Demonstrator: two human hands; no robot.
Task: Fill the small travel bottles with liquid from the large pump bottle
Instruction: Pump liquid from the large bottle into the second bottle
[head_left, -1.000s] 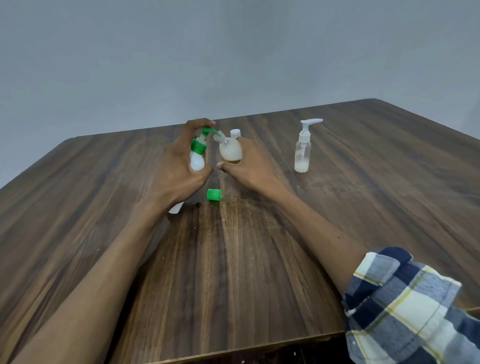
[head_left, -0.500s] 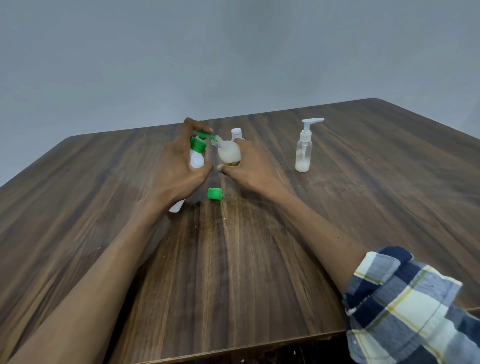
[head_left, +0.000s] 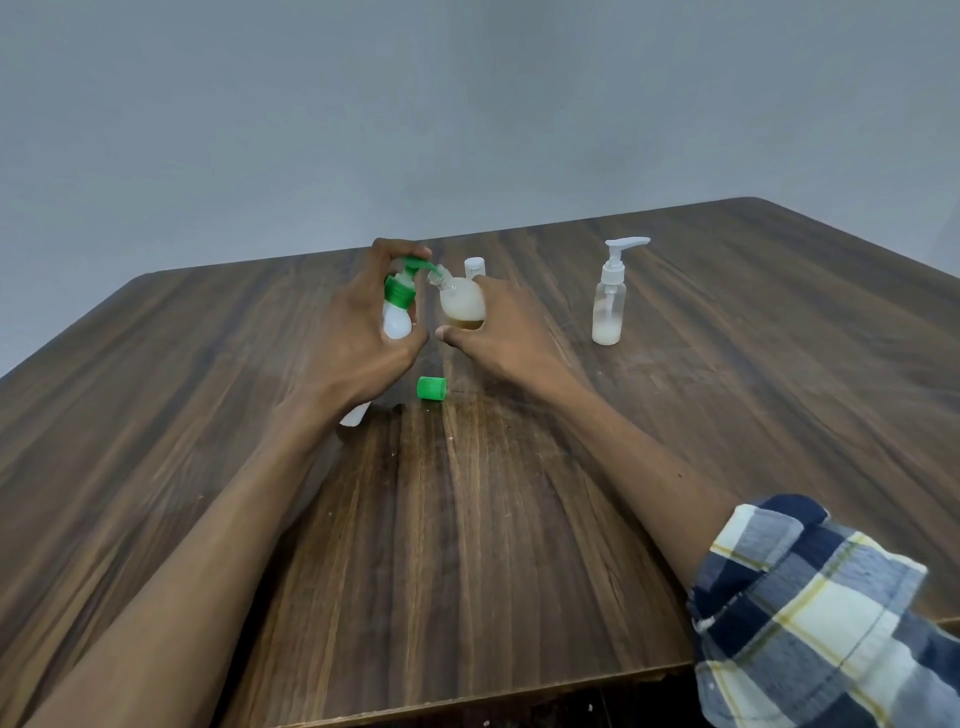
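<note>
Left hand (head_left: 363, 332) wrapped round the white pump bottle (head_left: 397, 319), finger on its green nozzle (head_left: 415, 266). Right hand (head_left: 501, 332) grips the small round bottle (head_left: 462, 304), tilted, at 3 o'clock of the pump. Risk: nozzle slips off the narrow mouth, liquid spills on the table (head_left: 727, 415). Green cap (head_left: 431, 388) at 6 o'clock may roll.

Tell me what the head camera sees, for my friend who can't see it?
The left hand presses a green-topped pump bottle, its spout at a small tilted bottle held in the right hand. A green cap and clear pump bottle sit on the wooden table.
</note>
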